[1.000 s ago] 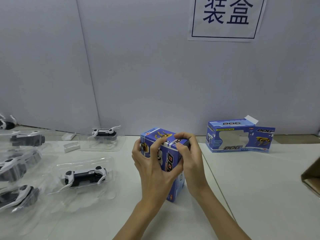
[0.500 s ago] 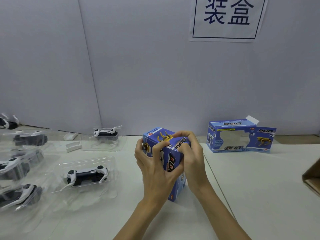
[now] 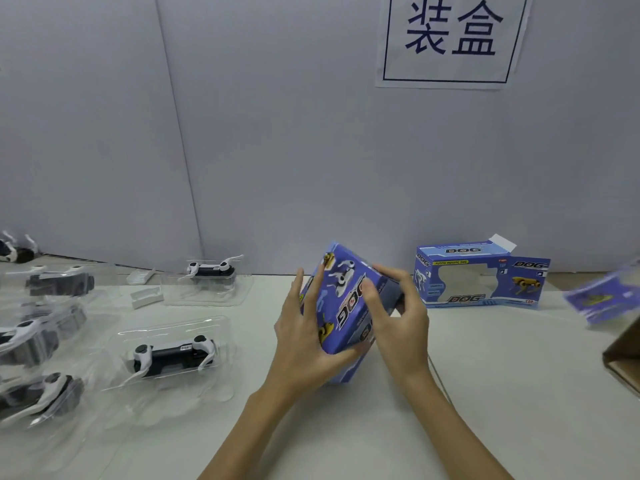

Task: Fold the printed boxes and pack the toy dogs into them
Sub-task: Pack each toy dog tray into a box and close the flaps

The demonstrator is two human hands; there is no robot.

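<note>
The left hand (image 3: 304, 344) cradles and the right hand (image 3: 398, 320) pinches the blue box (image 3: 346, 306) at table centre, tilted, long axis running from 7 to 1 o'clock. The step appears to be closing its upper end; next, probably set it aside. A windowed box (image 3: 481, 275) stands at 2 o'clock, toy dogs (image 3: 173, 355) at 9.

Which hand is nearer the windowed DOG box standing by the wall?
Right. The right hand is on the held box's right side, with the windowed DOG box just beyond its fingers. The left hand holds the far side, further away.
</note>
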